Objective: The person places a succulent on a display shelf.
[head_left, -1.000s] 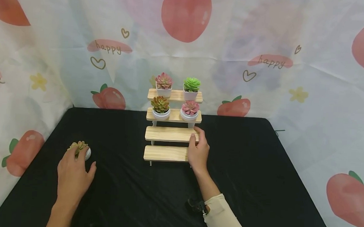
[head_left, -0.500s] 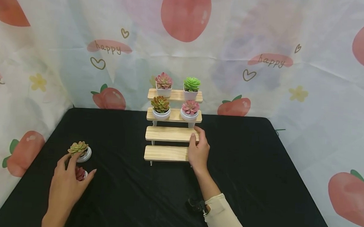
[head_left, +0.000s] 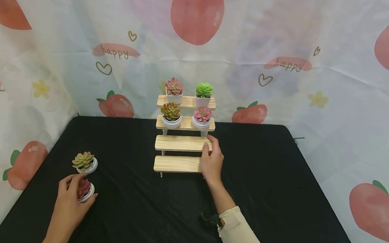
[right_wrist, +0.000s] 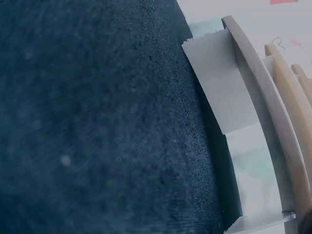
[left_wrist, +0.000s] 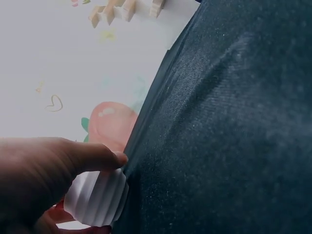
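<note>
My left hand point(head_left: 67, 205) has its thumb and fingers round a small potted succulent point(head_left: 84, 189) with dark red leaves, on the table's left side. In the left wrist view the ribbed white pot point(left_wrist: 100, 197) sits between thumb and fingers. Just beyond it stands a yellow-green potted succulent point(head_left: 84, 161), tilted leftward. With my right hand point(head_left: 212, 162) I grip the right edge of a four-step wooden stand point(head_left: 177, 144). The right wrist view shows the stand's boards point(right_wrist: 273, 92) from the side; little of the hand shows there.
The upper two steps carry a pink-red succulent point(head_left: 174, 88), a bright green succulent point(head_left: 203, 93), a brownish-green succulent point(head_left: 171, 115) and a pink succulent point(head_left: 202, 117). A black cloth point(head_left: 270, 182) covers the table. Behind it hangs a fruit-print curtain point(head_left: 230, 47).
My left hand has drawn back from the yellow-green succulent toward the near side and taken hold of the dark red one. The right hand stays at the stand.
</note>
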Demonstrator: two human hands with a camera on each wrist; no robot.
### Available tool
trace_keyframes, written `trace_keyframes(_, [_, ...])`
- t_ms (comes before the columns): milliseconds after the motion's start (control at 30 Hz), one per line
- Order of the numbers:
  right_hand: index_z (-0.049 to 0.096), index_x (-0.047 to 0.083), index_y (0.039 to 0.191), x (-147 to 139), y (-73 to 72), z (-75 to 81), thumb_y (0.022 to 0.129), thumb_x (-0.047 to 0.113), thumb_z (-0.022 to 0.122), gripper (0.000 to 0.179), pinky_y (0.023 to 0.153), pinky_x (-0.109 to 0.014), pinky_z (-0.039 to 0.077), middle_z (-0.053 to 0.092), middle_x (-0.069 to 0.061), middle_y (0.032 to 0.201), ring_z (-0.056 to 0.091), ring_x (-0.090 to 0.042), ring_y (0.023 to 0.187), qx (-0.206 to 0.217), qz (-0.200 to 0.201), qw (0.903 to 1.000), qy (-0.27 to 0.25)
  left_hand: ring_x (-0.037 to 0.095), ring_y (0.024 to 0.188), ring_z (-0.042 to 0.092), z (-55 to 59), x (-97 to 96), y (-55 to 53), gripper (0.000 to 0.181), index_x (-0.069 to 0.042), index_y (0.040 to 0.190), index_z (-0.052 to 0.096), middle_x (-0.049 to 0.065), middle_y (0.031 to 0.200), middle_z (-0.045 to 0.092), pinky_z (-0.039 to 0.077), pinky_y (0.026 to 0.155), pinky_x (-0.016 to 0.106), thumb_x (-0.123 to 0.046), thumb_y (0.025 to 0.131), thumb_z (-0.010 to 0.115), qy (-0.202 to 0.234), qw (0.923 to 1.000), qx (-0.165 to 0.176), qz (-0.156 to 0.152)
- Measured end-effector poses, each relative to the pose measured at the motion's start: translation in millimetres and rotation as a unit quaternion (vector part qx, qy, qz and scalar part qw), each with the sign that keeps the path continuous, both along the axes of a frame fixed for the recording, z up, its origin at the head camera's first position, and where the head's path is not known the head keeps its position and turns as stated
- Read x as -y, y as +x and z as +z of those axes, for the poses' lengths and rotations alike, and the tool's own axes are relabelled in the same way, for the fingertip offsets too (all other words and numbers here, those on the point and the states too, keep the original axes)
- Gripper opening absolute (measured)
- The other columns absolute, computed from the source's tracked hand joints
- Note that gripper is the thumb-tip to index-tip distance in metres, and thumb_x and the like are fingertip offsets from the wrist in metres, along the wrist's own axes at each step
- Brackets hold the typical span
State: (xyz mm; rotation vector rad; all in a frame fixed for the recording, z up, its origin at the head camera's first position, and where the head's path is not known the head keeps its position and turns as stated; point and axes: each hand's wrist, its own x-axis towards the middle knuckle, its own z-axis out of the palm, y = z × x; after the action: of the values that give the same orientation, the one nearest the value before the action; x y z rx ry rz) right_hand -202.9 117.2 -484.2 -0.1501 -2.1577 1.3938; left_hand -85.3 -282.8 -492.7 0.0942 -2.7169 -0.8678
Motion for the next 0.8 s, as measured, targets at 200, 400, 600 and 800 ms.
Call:
trace_keyframes(200, [0.064, 0.008, 0.134, 0, 0.6, -0.5, 0.105, 0.015, 0.056, 0.031, 0.064, -0.042, 0.047, 0.071, -0.013, 0.108, 0.057, -0.022, 0.064, -0.001, 0.004, 1.0, 0.001, 0.054, 0.118, 0.04, -4.4, 5.1, 6.7, 0.084, 0.001, 0.139, 0.047, 0.035, 0.131, 0.036, 0.037, 0.09, 0.073, 0.005, 0.067, 0.092, 0.021, 0.9998, -0.004, -0.003])
trace_keyframes(400, [0.064, 0.009, 0.135, 0, 2.2, -0.8, 0.105, 0.015, 0.056, 0.031, 0.065, -0.042, 0.047, 0.071, -0.012, 0.116, 0.057, -0.021, 0.065, 0.003, 0.005, 1.0, 0.001, 0.05, 0.114, 0.044, -7.2, 9.1, 17.9, 0.08, 0.004, 0.132, 0.049, 0.032, 0.122, 0.046, 0.038, 0.088, 0.067, 0.009, 0.064, 0.092, 0.026, 0.9989, -0.04, 0.0])
trace_keyframes(600, [0.064, 0.011, 0.135, 0, 1.3, -0.5, 0.106, 0.015, 0.055, 0.031, 0.064, -0.041, 0.047, 0.071, -0.012, 0.114, 0.057, -0.021, 0.064, 0.001, 0.006, 1.0, 0.005, 0.046, 0.107, 0.05, -7.0, 11.3, 19.0, 0.076, 0.005, 0.131, 0.05, 0.03, 0.118, 0.051, 0.042, 0.082, 0.062, 0.007, 0.067, 0.092, 0.016, 0.9989, -0.043, 0.006])
trace_keyframes(800, [0.063, 0.011, 0.135, 0, 1.1, 0.1, 0.106, 0.015, 0.055, 0.031, 0.065, -0.041, 0.047, 0.071, -0.011, 0.118, 0.058, -0.021, 0.065, 0.001, 0.008, 0.9999, 0.007, 0.044, 0.106, 0.05, -6.2, 12.7, 16.6, 0.075, 0.004, 0.131, 0.051, 0.029, 0.118, 0.051, 0.043, 0.081, 0.061, 0.005, 0.069, 0.092, 0.007, 0.9993, -0.036, 0.004])
